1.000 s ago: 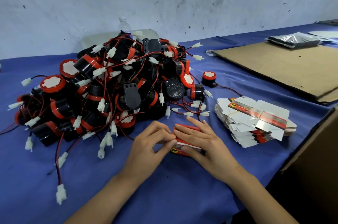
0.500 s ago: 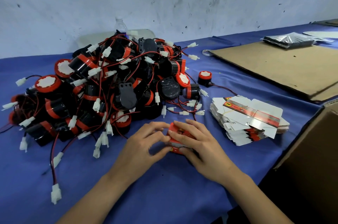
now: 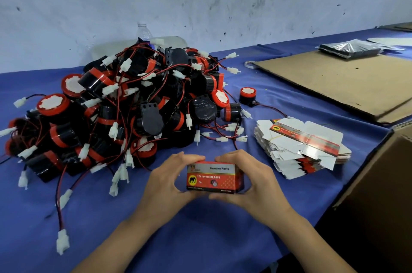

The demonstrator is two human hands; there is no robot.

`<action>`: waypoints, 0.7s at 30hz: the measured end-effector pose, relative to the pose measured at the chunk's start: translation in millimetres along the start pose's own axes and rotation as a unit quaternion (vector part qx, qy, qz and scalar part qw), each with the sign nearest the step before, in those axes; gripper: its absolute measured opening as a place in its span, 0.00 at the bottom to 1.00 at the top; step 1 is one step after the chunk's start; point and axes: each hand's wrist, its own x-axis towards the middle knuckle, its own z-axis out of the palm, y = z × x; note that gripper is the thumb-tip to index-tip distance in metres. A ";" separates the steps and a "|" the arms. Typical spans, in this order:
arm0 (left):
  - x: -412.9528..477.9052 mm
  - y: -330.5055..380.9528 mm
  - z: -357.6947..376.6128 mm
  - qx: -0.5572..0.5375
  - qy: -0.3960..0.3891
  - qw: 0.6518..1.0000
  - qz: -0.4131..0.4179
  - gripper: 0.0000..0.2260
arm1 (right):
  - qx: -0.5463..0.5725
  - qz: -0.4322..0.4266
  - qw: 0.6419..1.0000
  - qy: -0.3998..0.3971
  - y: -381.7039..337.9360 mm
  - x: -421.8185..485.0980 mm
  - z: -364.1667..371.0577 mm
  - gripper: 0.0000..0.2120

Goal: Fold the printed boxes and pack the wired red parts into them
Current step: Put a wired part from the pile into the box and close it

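Since a second ago you lift the printed box (image 3: 213, 177) off the worktop (image 3: 223, 239), squared up, your left hand (image 3: 165, 185) and right hand (image 3: 256, 185) in a narrow grip on its ends; thin, light card dents easily, so hold the corners, with the wired red parts (image 3: 124, 112) heaped just beyond

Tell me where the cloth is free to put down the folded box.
Bare cloth lies between the forearms, in front of the box held by the left hand and right hand. Left is crowded with the horn pile and loose wires; right sits the flat stack.
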 end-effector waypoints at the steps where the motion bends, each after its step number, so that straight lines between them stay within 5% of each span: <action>1: 0.4 -0.1 -0.1 0.001 -0.005 1.000 -0.003 0.22 | -0.001 0.003 1.000 0.003 0.7 -0.1 1.1 0.25; 5: 5.6 0.5 4.7 -0.065 0.004 0.996 -0.065 0.28 | 0.007 0.070 0.995 0.068 -1.2 4.7 4.0 0.24; 7: 8.1 -2.3 4.7 -0.086 0.035 0.993 -0.076 0.33 | 0.130 0.157 0.966 0.157 -4.4 12.9 -2.4 0.20; 12: 7.1 -15.4 2.8 -0.080 0.060 0.990 -0.103 0.31 | 0.447 0.193 0.798 0.355 -2.2 41.8 -52.0 0.15; 17: 9.4 -18.7 5.0 -0.054 0.048 0.992 -0.102 0.23 | 0.675 0.049 0.573 0.462 -17.0 43.6 -120.3 0.03; 21: 8.6 -14.6 7.3 -0.023 0.038 0.996 -0.072 0.20 | 0.676 -0.015 0.507 0.534 -20.9 36.4 -149.7 0.15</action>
